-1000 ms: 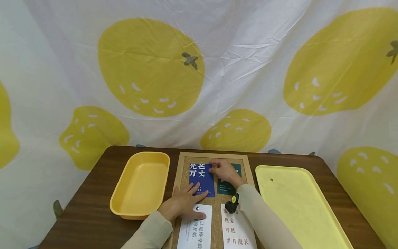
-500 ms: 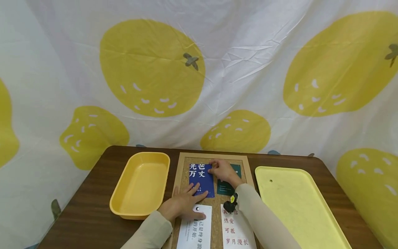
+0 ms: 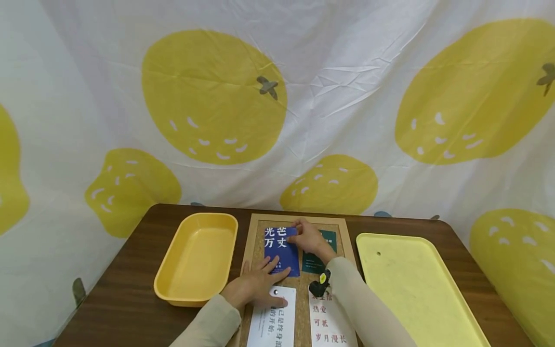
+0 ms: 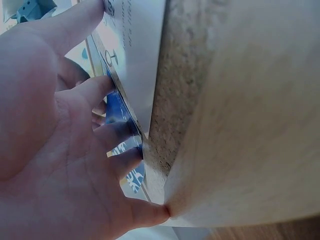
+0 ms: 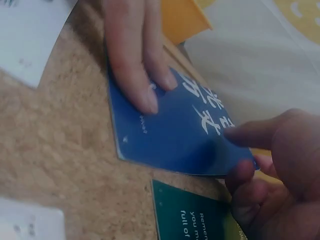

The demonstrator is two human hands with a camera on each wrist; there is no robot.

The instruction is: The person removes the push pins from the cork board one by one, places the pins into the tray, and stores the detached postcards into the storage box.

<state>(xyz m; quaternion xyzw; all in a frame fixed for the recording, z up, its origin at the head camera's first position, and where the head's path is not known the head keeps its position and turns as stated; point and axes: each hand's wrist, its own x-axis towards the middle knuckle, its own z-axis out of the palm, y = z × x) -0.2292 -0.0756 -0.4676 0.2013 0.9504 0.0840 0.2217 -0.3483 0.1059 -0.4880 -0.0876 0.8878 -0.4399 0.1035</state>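
A blue card [image 3: 284, 251] with white characters lies on the upper part of a wood-framed corkboard [image 3: 302, 308]. My left hand [image 3: 253, 285] rests with spread fingers over its lower part and over a white card [image 3: 270, 330] below. Up at the blue card's top right corner, my right hand [image 3: 311, 239] pinches the edge; in the right wrist view the thumb [image 5: 250, 134] lies on its face, with curled fingers [image 5: 243, 192] at the edge. A green card [image 3: 313, 264] sits beside it, partly behind the right hand. Lower right is a white card with red characters [image 3: 323, 332].
A deep yellow tub [image 3: 197, 262] stands left of the board on the dark wooden table [image 3: 123, 294]. To the right lies a pale yellow tray [image 3: 412, 284] with a small dark spot. A curtain printed with lemons [image 3: 208, 96] hangs behind the table.
My right hand has shifted slightly left, its thumb farther onto the blue card's face. The left hand has stayed in place.
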